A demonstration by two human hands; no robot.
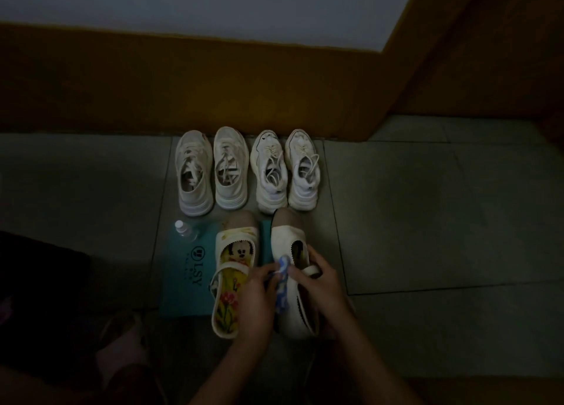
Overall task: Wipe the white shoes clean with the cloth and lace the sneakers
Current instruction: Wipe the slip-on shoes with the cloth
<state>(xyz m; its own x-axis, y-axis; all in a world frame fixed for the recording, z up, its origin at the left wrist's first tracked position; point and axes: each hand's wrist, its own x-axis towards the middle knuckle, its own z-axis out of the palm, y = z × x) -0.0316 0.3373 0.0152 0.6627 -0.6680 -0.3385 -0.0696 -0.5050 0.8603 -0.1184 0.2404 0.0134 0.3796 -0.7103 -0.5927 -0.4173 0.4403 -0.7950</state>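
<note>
Two white strapped slip-on shoes lie on the tiled floor [427,206]; the left shoe [235,270] rests on a teal printed bag [186,282]. The left hand [259,294] pinches a blue-and-white cloth [282,285] against the right shoe [290,246], which the right hand [320,282] clasps. Four white laced sneakers [247,169] line the wall beyond.
</note>
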